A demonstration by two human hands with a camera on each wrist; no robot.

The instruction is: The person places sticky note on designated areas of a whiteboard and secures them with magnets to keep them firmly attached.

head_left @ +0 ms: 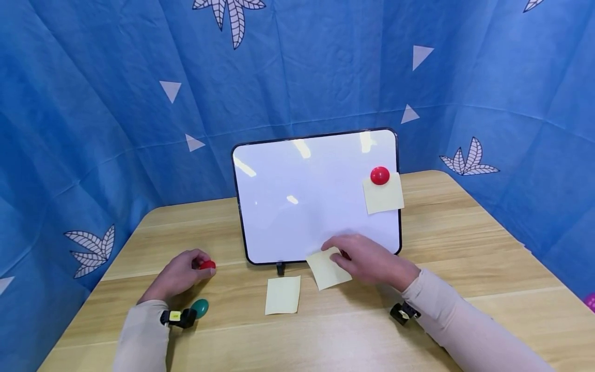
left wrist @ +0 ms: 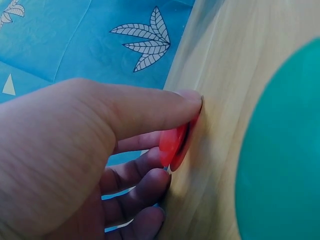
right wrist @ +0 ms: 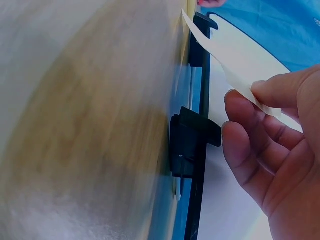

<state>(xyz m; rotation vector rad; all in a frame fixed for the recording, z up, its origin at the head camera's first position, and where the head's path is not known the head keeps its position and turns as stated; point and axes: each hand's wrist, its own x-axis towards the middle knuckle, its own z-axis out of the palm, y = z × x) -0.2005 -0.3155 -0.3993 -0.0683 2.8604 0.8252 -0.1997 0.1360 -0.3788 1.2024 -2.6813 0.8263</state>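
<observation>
Left sleeve nearest | left hand, fingers curled, pinches red magnet; green magnet near | 1 loose note lies on surface | right hand, half-curled, pinches held note at whiteboard's lower edge | step seems note-placing; next move calls for laying it flat there

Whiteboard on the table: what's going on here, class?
A person's left hand pinches a red magnet while the right hand holds a pale yellow note by the lower edge of the whiteboard. Another red magnet holds a second note at the board's right side. A third note and a green magnet lie on the table.
</observation>
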